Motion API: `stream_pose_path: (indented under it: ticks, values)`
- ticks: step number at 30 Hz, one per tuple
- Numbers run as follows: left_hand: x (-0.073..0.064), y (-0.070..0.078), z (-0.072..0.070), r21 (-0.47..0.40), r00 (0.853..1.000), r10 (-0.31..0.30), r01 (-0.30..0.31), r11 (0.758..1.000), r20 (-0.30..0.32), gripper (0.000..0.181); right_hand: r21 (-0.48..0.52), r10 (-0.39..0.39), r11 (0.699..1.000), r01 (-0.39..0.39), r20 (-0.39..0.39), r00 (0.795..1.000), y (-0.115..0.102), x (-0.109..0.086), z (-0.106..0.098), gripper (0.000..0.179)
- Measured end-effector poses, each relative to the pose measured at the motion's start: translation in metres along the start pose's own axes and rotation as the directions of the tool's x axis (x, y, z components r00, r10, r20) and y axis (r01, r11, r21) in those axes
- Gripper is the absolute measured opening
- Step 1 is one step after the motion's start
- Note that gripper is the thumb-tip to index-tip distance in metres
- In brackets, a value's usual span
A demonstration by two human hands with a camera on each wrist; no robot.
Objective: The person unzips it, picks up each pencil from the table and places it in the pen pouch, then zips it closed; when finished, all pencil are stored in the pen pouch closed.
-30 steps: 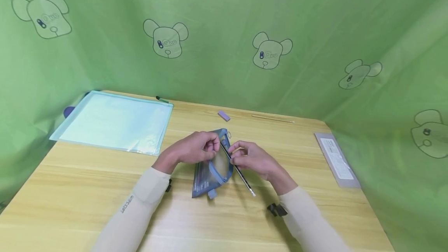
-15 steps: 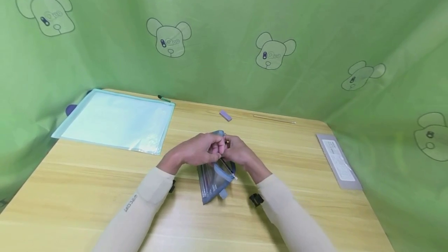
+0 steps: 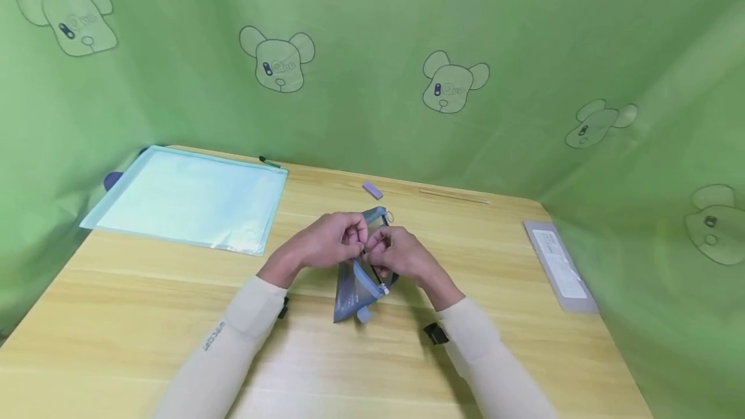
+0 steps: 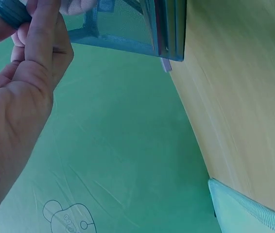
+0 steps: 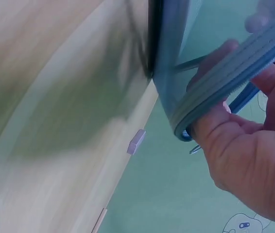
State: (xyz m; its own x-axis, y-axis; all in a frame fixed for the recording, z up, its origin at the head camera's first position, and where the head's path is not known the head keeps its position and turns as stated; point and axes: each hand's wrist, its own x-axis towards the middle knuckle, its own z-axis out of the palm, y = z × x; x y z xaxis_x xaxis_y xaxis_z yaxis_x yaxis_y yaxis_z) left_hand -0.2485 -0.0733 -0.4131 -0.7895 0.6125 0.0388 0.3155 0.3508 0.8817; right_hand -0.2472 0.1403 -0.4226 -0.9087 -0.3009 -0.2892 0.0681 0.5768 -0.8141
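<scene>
A blue mesh pencil case (image 3: 354,296) stands tilted over the middle of the table, its zipped mouth spread apart. My left hand (image 3: 332,241) pinches its rim; in the left wrist view slim items show through the mesh (image 4: 123,24). A dark pencil (image 3: 377,275) with a white end slants across the mouth, that end lowest and towards me. My right hand (image 3: 401,252) has its fingers curled at the pencil, close against the left fingertips. The right wrist view shows the right hand's fingers (image 5: 210,63) reaching inside the zip band (image 5: 234,68), where the pencil's grip is hidden.
On the wooden table (image 3: 477,251) lie a pale blue zip folder (image 3: 186,199) at left, a green pen (image 3: 269,161) behind it, a purple eraser (image 3: 372,190) and a thin wooden pencil (image 3: 454,196) at the back. A grey labelled box (image 3: 561,267) lies at the right edge.
The right hand has come left to meet the left hand. With it the pencil has moved left and in, its white end now at the case's mouth. The left hand keeps hold of the case.
</scene>
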Motion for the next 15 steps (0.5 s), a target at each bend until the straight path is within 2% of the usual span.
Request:
stream_pose_path:
  ticks: [2, 5, 8, 10, 12, 15]
  values:
    - [0.000, -0.001, 0.000, -0.013, 1.000, 0.006, -0.006, 1.000, 0.017, 0.013, -0.015, -0.011, 1.000, 0.011, -0.014, 1.000, -0.001, 0.000, 0.001, 0.021]
    - [-0.002, -0.003, 0.001, -0.029, 0.999, 0.021, -0.020, 0.999, 0.026, 0.013, -0.130, -0.057, 0.991, 0.043, -0.106, 0.993, -0.002, 0.003, 0.008, 0.014]
    - [-0.003, -0.004, 0.001, -0.055, 1.000, 0.018, -0.017, 0.998, 0.007, 0.012, -0.269, -0.135, 0.960, 0.082, -0.184, 0.974, -0.004, 0.007, 0.018, 0.009]
    - [-0.004, -0.004, 0.001, -0.078, 1.000, 0.007, -0.008, 0.997, -0.016, 0.011, -0.328, -0.176, 0.939, 0.102, -0.204, 0.963, -0.005, 0.007, 0.023, 0.011]
    - [-0.004, -0.002, 0.001, -0.103, 0.999, -0.014, 0.010, 0.995, -0.031, 0.011, -0.326, -0.185, 0.939, 0.107, -0.217, 0.958, -0.006, 0.005, 0.025, 0.009]
    - [-0.001, 0.001, 0.000, -0.110, 0.998, -0.029, 0.023, 0.994, -0.049, 0.010, -0.250, -0.158, 0.963, 0.098, -0.234, 0.959, -0.005, -0.001, 0.018, 0.004]
